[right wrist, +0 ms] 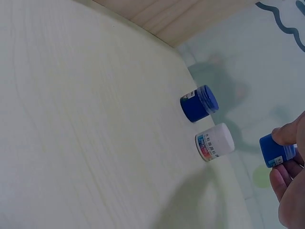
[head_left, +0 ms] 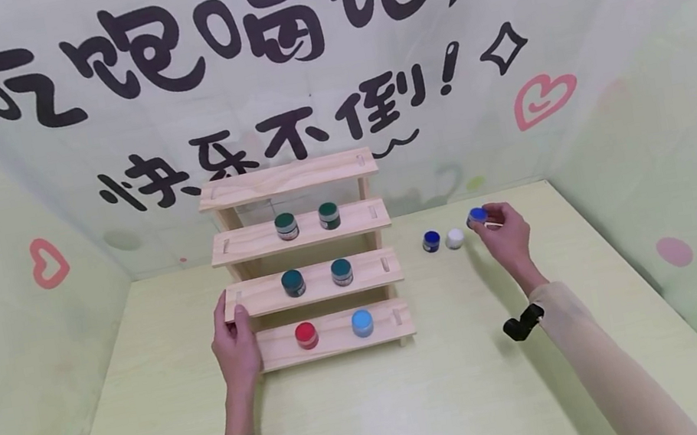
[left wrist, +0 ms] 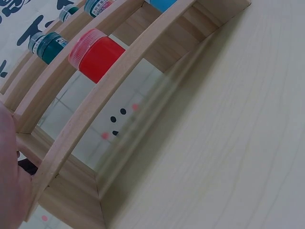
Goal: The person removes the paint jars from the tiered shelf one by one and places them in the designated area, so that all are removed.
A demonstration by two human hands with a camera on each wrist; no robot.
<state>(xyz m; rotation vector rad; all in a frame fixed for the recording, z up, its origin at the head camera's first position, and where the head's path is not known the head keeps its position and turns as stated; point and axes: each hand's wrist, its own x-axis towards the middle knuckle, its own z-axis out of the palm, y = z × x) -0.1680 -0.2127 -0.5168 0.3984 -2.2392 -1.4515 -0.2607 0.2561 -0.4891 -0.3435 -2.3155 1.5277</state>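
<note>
My right hand (head_left: 507, 236) pinches a blue jar (head_left: 477, 216) between thumb and fingers, right of the rack; the right wrist view shows the thumb on the blue jar (right wrist: 273, 151). Beside it stand a white jar (head_left: 454, 238) and a dark blue jar (head_left: 431, 241). My left hand (head_left: 236, 346) grips the left end of the wooden rack (head_left: 248, 245), thumb at the second board from the bottom. On the bottom board are a red jar (head_left: 306, 335) and a light blue jar (head_left: 362, 323); the two middle boards hold dark green and teal jars (head_left: 293, 283).
The rack's top board (head_left: 286, 179) bears no jar. Behind the light table (head_left: 383, 413) hangs a backdrop (head_left: 164, 125) with black lettering and pink hearts, and its side panels flank the table left and right.
</note>
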